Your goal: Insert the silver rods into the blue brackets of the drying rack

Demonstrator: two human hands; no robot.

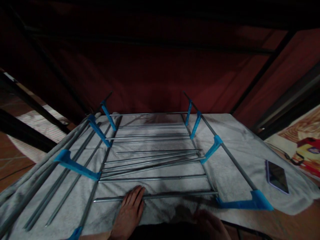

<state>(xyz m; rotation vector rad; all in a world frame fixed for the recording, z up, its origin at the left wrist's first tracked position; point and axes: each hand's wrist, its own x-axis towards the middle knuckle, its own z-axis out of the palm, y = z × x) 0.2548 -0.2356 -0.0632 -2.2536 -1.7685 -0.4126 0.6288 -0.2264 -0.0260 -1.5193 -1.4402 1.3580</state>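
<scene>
A: What is laid out around the hands?

B: A grey metal drying rack with blue plastic joints is seen lying flat on a pale towel, which is spread under the whole frame. The middle section is crossed by thin rods; several of them are skewed and bunched together near the centre rather than lying parallel. A folded wing is seen on the left, its long bars running toward the near left corner, and a single side bar with blue brackets runs down the right.

A: And beyond the rack?

B: A phone is seen face up on the towel, well apart from the rack, to the right of the side bar. A colourful printed surface is visible past the towel's right edge. Dark red cloth and black bars fill the background; little detail can be made out there.

A: Is anything held in a container?

B: No container can be made out; the rods are carried only by the frame.

A: How are the hands placed?

B: The left hand is laid flat, palm down, fingers extended and close together, with the fingertips touching the nearest rod at the front of the rack. The right hand is seen low at the bottom edge, in shadow and blurred, just short of that rod; whether it is spread or closed cannot be told.
</scene>
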